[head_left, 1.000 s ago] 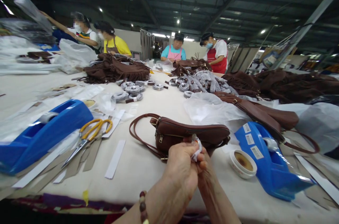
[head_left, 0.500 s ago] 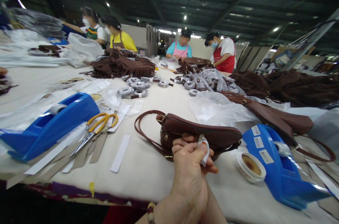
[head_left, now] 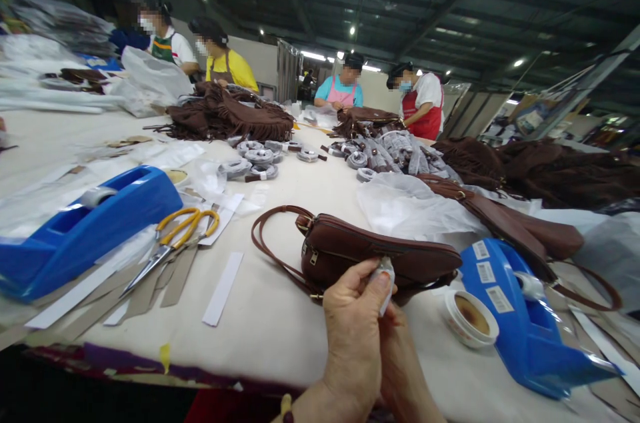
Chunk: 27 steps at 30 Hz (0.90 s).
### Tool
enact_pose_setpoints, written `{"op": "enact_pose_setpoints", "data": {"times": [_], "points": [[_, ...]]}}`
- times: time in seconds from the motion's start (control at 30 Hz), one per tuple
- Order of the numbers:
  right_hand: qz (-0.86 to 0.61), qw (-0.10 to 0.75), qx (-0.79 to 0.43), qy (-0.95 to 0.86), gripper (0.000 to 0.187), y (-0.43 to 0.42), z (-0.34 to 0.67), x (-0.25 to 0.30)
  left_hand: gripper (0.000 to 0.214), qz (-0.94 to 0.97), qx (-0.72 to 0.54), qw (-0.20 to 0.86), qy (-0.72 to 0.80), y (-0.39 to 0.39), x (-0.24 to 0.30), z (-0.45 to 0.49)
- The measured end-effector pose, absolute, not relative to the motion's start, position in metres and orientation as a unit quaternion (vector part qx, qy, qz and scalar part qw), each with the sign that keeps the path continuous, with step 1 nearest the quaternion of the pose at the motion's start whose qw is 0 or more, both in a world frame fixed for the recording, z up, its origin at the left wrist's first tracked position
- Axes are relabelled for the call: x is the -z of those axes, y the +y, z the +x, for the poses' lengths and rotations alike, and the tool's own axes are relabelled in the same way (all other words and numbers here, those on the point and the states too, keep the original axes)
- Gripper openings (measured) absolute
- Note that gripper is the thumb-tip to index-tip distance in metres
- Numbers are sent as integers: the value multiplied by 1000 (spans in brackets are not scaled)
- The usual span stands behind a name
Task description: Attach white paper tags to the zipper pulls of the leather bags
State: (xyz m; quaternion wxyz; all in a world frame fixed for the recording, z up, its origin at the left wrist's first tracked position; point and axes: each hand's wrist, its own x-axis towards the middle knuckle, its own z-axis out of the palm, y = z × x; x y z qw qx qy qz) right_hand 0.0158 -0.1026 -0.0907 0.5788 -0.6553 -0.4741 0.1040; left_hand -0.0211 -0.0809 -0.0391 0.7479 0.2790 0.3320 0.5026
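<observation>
Our left hand (head_left: 353, 330) has stretched its index up to the white wrap (head_left: 385, 275) since the last frame; thumb and index pinch it in front of the brown bag (head_left: 360, 236) on the desk (head_left: 275, 336). Right hand (head_left: 397, 336) mostly hidden; we can't tell its fingers' state. Risk: small pinch area, so the wrap could slip if we loosen.

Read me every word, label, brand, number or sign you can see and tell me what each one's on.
No text can be read.
Three white rectangular barcode labels on the blue plastic tape dispenser at right: print too small.
Red cloth apron in the background: any lettering too blurred.
Brown leather handbag: nothing readable.
</observation>
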Motion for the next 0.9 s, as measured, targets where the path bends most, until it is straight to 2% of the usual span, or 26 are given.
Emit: {"op": "enact_pose_setpoints", "data": {"times": [0.1,0.17,0.3,0.43,0.67,0.9], "points": [[-668,636,-80,-378,20,-124,37,75,16,356,-502,709,345,-81,41,-24],[-675,638,-18,-369,18,-134,45,60,18,392,-500,681,365,-81,41,-27],[-676,551,89,-482,13,-131,41,35,19,455,-524,613,378,-80,47,-30],[-676,509,141,-514,12,-116,31,28,19,505,-533,581,350,-79,58,-30],[-681,478,193,-520,8,-107,27,31,24,507,-529,586,346,-79,60,-31],[-652,374,293,-591,15,-111,32,23,10,458,-508,644,342,-73,47,-30]]}}
